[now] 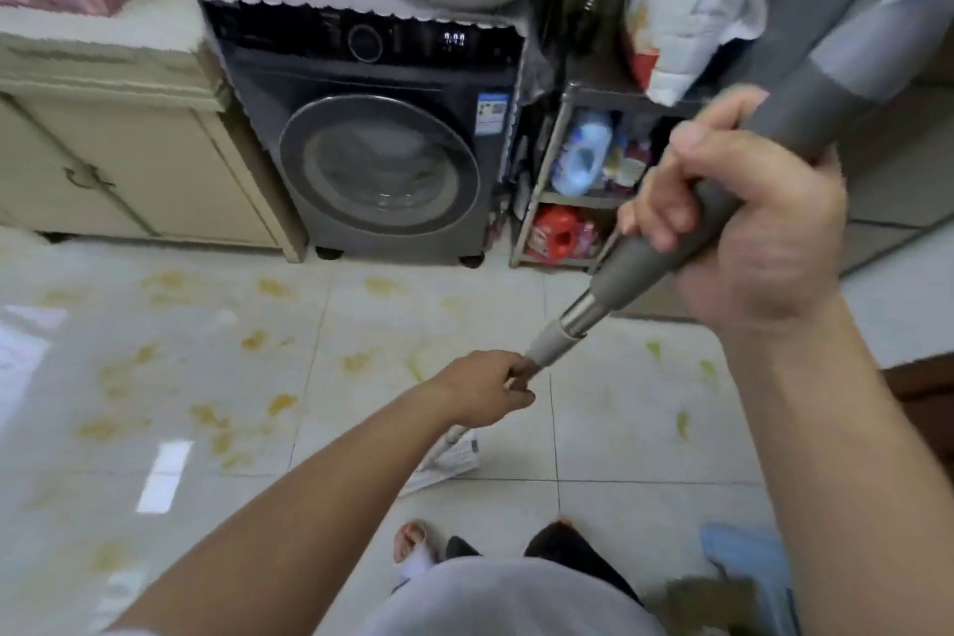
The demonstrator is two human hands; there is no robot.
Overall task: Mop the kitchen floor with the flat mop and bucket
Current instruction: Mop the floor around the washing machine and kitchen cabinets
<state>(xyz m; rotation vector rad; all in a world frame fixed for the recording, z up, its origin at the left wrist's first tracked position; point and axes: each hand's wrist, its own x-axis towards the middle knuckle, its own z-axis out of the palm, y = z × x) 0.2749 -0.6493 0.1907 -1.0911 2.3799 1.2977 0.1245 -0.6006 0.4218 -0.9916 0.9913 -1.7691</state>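
Observation:
The flat mop's grey and steel handle [583, 313] slants from the upper right down toward the floor in front of my feet. My right hand [743, 217] grips the grey foam grip high up on the handle. Lower down the pole, my left hand [485, 387] holds it just under the pale collar. The white mop head [449, 462] lies on the tiled floor [206, 377] below my left hand, partly hidden by my arm. The tiles shine wet on the left. No bucket is in view.
A dark front-loading washing machine [377, 155] stands against the far wall, with a cream cabinet [113, 160] to its left. A narrow shelf rack [573, 201] with detergent bottles stands on its right. A blue object [743, 553] lies at the lower right. My feet [413, 542] are below.

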